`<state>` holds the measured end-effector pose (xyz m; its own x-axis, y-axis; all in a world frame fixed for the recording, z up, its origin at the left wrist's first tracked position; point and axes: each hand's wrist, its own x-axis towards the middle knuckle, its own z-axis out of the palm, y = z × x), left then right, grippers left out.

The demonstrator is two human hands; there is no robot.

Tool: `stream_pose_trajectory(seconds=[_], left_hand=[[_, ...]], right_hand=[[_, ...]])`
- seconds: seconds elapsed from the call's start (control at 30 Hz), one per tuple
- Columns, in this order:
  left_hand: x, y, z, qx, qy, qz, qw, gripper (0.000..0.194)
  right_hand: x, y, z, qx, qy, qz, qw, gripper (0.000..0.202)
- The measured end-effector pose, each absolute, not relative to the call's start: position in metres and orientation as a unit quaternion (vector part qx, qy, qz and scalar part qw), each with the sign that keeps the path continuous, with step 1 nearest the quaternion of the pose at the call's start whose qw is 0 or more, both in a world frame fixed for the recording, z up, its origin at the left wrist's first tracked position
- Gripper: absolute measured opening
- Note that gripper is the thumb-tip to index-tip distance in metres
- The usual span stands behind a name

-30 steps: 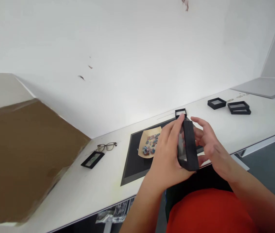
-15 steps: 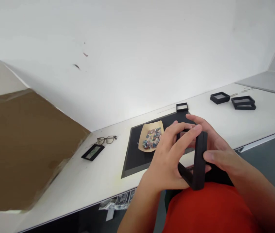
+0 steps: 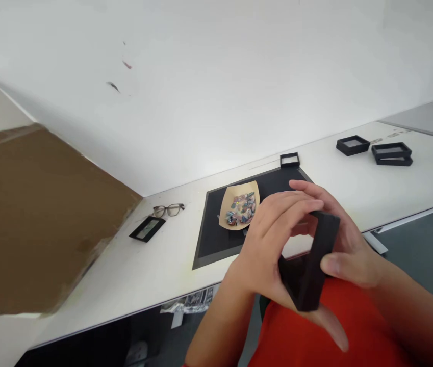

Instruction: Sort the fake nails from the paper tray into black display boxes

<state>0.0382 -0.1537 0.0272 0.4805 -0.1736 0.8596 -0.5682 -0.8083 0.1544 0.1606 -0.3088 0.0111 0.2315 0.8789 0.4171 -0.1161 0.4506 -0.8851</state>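
Note:
A black frame with a clear window (image 3: 321,260) is held up on its edge between both hands, over the table's front edge. My left hand (image 3: 272,244) curls round its left side, fingers over the top and thumb stretched out below. My right hand (image 3: 348,244) grips the right side, with the thumb pressed on the outer edge and the fingers behind. Left of the hands, a paper tray (image 3: 226,206) of small shiny wrapped pieces (image 3: 241,210) rests on a black mat (image 3: 212,244).
Glasses (image 3: 168,210) and a flat black frame (image 3: 148,229) lie at the left. One small black frame (image 3: 289,160) stands at the mat's back corner. More black frames (image 3: 353,145), two of them stacked (image 3: 391,154), are at the right. A brown board (image 3: 48,219) borders the left.
The held frame has tilted and shifted slightly right and down. My left thumb has come out from behind the frame and now stretches below it. The camera view has shifted a little.

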Motion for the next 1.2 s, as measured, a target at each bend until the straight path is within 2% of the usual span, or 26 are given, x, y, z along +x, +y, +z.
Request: stream_pose_trajectory(seconds=[0.2, 0.33, 0.5, 0.57, 0.73, 0.8, 0.9, 1.03, 1.07, 1.1, 1.2], left_hand=[[0.044, -0.148, 0.014, 0.819, -0.210, 0.460, 0.272, 0.137], [0.051, -0.151, 0.004, 0.729, -0.218, 0.521, 0.386, 0.130], [0.052, -0.151, -0.003, 0.738, -0.204, 0.485, 0.423, 0.132], [0.051, -0.151, -0.007, 0.717, -0.192, 0.499, 0.447, 0.121], [0.049, -0.150, -0.016, 0.678, -0.124, 0.510, 0.515, 0.057], [0.048, -0.149, -0.014, 0.671, -0.104, 0.514, 0.524, 0.052], [0.046, -0.150, -0.007, 0.645, -0.104, 0.526, 0.545, 0.059], [0.043, -0.154, 0.002, 0.572, -0.061, 0.539, 0.615, 0.026], [0.043, -0.155, 0.003, 0.554, -0.048, 0.544, 0.628, 0.027], [0.043, -0.156, 0.003, 0.536, -0.039, 0.553, 0.637, 0.035], [0.046, -0.159, 0.003, 0.472, -0.034, 0.591, 0.653, 0.082]], right_hand=[[0.160, -0.294, 0.003, -0.378, -0.481, 0.373, 0.697, 0.091], [0.166, -0.288, -0.004, -0.371, -0.473, 0.390, 0.698, 0.087], [0.169, -0.282, -0.009, -0.352, -0.459, 0.404, 0.709, 0.088], [0.169, -0.282, -0.010, -0.345, -0.456, 0.411, 0.710, 0.087], [0.170, -0.278, -0.014, -0.317, -0.460, 0.423, 0.714, 0.085], [0.171, -0.275, -0.016, -0.305, -0.465, 0.429, 0.712, 0.087], [0.172, -0.273, -0.017, -0.292, -0.468, 0.435, 0.711, 0.089], [0.177, -0.273, -0.017, -0.286, -0.479, 0.431, 0.710, 0.083], [0.178, -0.274, -0.018, -0.288, -0.482, 0.424, 0.710, 0.081], [0.180, -0.274, -0.019, -0.293, -0.485, 0.415, 0.712, 0.077], [0.186, -0.279, -0.021, -0.316, -0.499, 0.373, 0.716, 0.062]])
